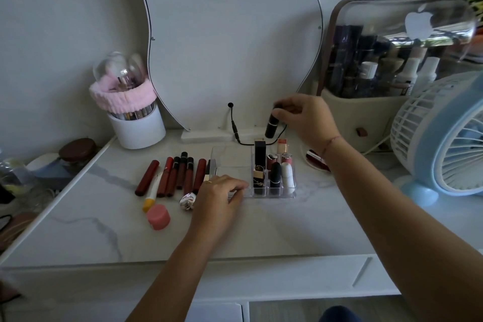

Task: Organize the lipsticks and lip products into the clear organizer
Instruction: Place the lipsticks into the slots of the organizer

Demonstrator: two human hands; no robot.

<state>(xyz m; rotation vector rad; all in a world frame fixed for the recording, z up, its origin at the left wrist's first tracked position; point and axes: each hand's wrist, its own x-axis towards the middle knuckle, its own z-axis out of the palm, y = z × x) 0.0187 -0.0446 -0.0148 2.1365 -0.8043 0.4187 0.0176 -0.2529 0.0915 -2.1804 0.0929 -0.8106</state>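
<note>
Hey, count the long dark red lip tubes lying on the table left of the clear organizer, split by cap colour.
Dark red tubes with red caps: 3
Dark red tubes with black caps: 3
Total: 6

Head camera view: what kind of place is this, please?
Probably a dressing table at home: a wavy mirror against the wall, a white brush holder, and lipsticks in a clear organizer.

A white apple sign [418, 24] is on the clear case [392, 41]. A gold letter mark [258, 183] is on a black lipstick [259, 180], too small to read.
</note>
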